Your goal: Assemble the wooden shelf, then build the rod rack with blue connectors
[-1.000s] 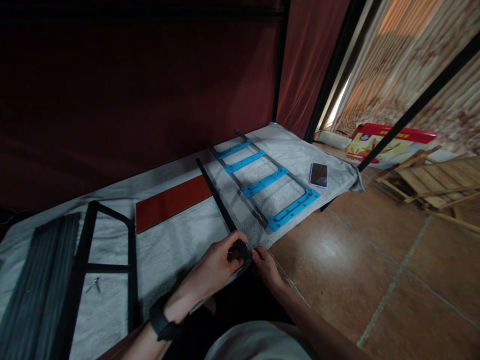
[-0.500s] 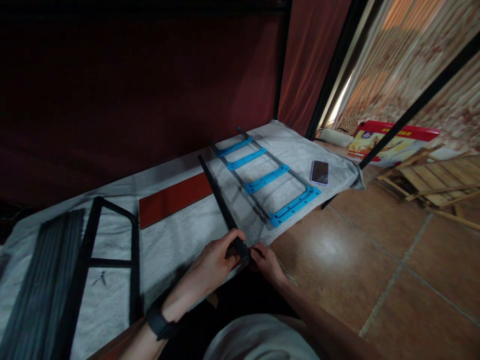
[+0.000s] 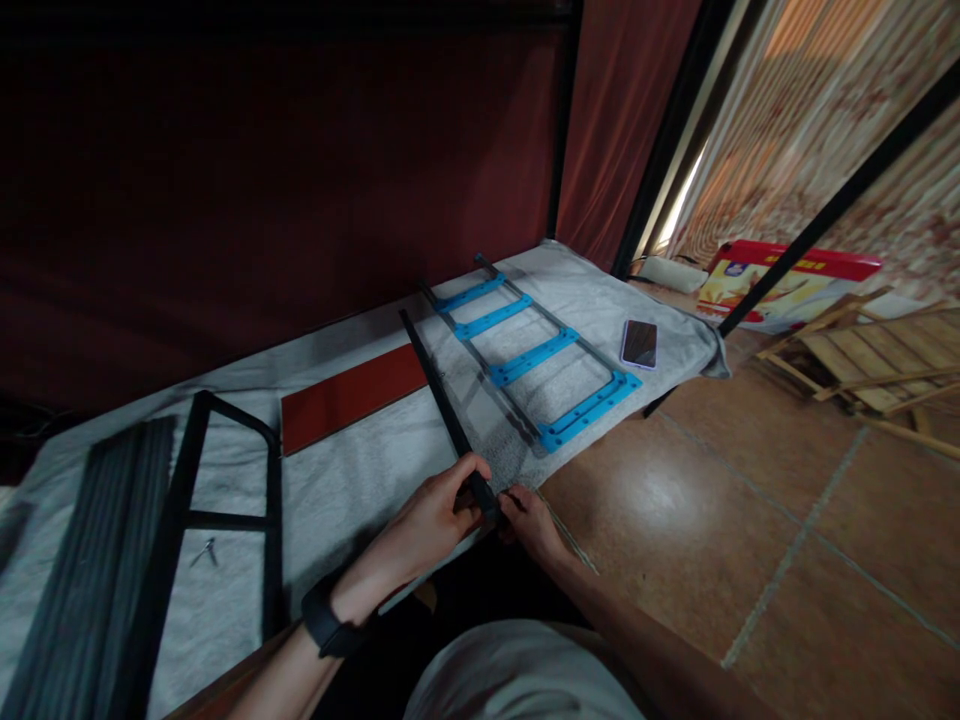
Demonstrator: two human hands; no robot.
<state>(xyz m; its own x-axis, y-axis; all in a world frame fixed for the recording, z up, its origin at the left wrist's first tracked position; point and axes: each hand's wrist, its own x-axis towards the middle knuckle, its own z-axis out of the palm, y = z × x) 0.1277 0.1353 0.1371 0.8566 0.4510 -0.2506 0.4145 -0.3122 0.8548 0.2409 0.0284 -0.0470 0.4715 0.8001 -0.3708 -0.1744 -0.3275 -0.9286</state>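
Fingers of our left hand (image 3: 427,525) pinch the black bar's (image 3: 442,405) near end; right hand (image 3: 534,522) grips beside it. Bar lies on the tabletop (image 3: 360,480), long axis pointing away toward the wall.

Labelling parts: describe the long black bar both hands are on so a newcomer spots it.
On the grey cloth-covered table, between the red flat panel and the blue-runged ladder frame, lies the long black bar. Only its near end is pinched by left hand and right hand.

grey towel-covered table (image 3: 360,480), phone (image 3: 638,343), red panel (image 3: 352,396)
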